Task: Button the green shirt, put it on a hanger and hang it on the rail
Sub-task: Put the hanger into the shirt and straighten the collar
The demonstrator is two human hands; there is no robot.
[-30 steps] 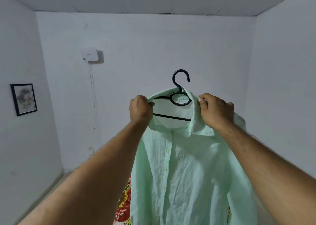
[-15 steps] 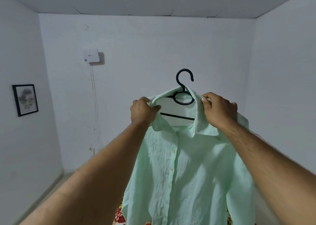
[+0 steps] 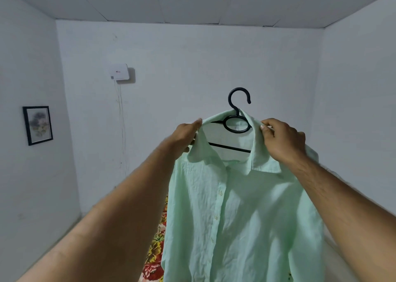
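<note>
The pale green shirt [image 3: 240, 213] hangs in the air in front of me on a black plastic hanger [image 3: 237, 119], its front buttoned down the placket below the collar. The hanger's hook sticks up above the collar and its bar shows inside the open neck. My left hand [image 3: 184, 136] grips the left side of the collar and shoulder. My right hand [image 3: 282, 140] pinches the right side of the collar. No rail is in view.
White walls close the room ahead and on both sides. A white box [image 3: 119, 71] with a cable sits on the far wall, a framed picture [image 3: 38, 125] on the left wall. A floral cloth [image 3: 156, 249] shows below the shirt.
Both hands and the shirt on its hanger have drifted to the right and slightly down in view. My left fingers have slid along the collar's left edge.
</note>
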